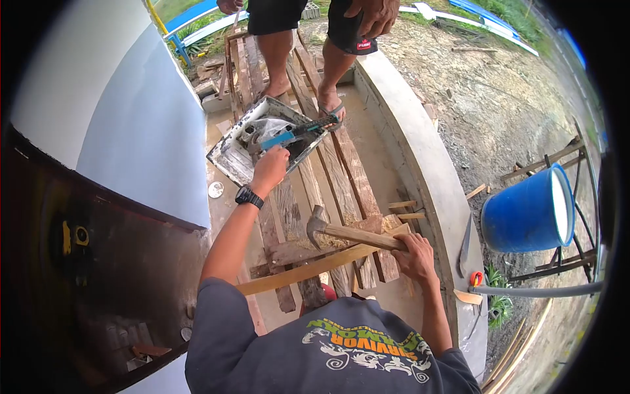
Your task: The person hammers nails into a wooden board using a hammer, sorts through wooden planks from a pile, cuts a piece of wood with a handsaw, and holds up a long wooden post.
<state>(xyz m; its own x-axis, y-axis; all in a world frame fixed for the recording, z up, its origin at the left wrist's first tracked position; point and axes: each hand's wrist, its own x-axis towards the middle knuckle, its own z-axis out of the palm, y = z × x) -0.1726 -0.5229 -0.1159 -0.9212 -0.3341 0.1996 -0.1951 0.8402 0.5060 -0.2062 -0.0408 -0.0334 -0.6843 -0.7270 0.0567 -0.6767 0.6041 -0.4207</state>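
Observation:
In the head view, my right hand [418, 258] is wrapped round the wooden handle of a claw hammer [361, 237], its metal head pointing left above the planks. My left hand [271, 168], with a black watch on the wrist, reaches over a paint-stained tray [226, 159]. Its fingers are curled beside a blue and black tool [281, 139] lying across the tray; what they hold, if anything, is hidden. Inside the tray is a clear plastic bag [270, 127] among dark items. A curved wooden strip [308, 268] lies across the planks close to my body.
Long weathered planks [336, 177] run away from me. Another person's legs [275, 62] and sandalled feet stand just beyond the tray. A low concrete wall [420, 157] borders the right side. Past it are a blue barrel [525, 209] and a handsaw blade [465, 249] on the ledge.

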